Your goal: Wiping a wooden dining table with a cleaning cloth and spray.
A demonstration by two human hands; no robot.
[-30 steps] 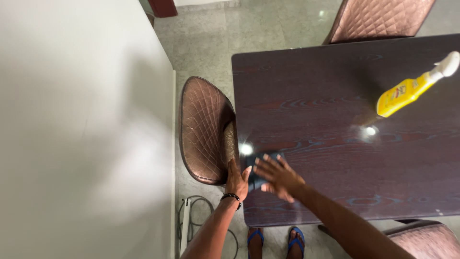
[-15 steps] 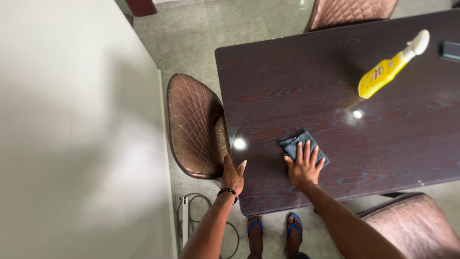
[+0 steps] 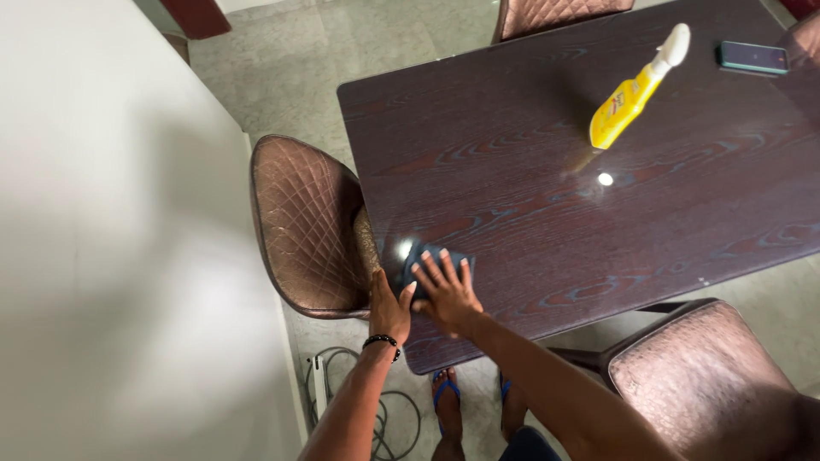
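Observation:
My right hand [image 3: 444, 292] lies flat with fingers spread on a dark blue cloth [image 3: 424, 256], pressing it onto the dark wooden table [image 3: 530, 196] near its left front corner. My left hand [image 3: 389, 309] rests on the table's left edge just beside the cloth, a black bead bracelet on the wrist. A yellow spray bottle [image 3: 628, 98] with a white nozzle stands farther back on the table, out of reach of both hands.
A brown quilted chair [image 3: 303, 226] is tucked against the table's left side, another [image 3: 709, 376] sits at the front right, a third at the far edge. A phone [image 3: 752, 57] lies at the far right. A white wall is on the left; cables lie on the floor by my feet.
My right hand has slid the cloth leftward along the table toward its left edge, next to my left hand. The left hand stayed on the edge.

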